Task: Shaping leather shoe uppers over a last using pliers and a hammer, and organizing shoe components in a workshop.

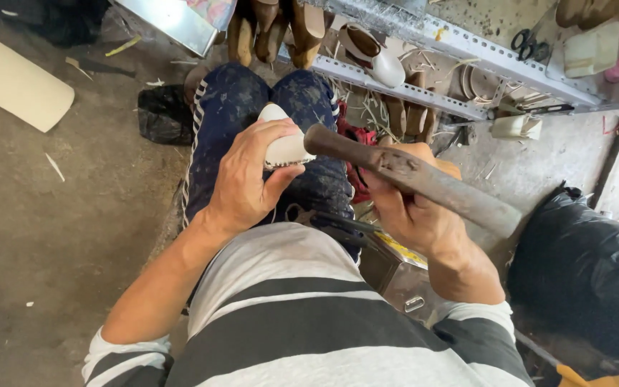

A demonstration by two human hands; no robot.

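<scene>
My left hand (247, 174) grips a small white shoe upper on a last (283, 147), held over my lap on dark blue patterned trousers (234, 100). My right hand (413, 208) is closed around a rusty metal hammer (410, 175). Its thick bar runs from lower right up to the left. The hammer's left end touches the white shoe beside my left thumb. A pair of dark pincers (338, 226) lies on my lap below the hands.
A metal rack (460, 50) ahead holds wooden lasts (281, 25), a white shoe (381, 61) and scissors (528, 43). A black plastic bag (589, 265) sits at the right. Another dark bag (162, 115) and a pale board (12, 79) lie on the concrete floor at left.
</scene>
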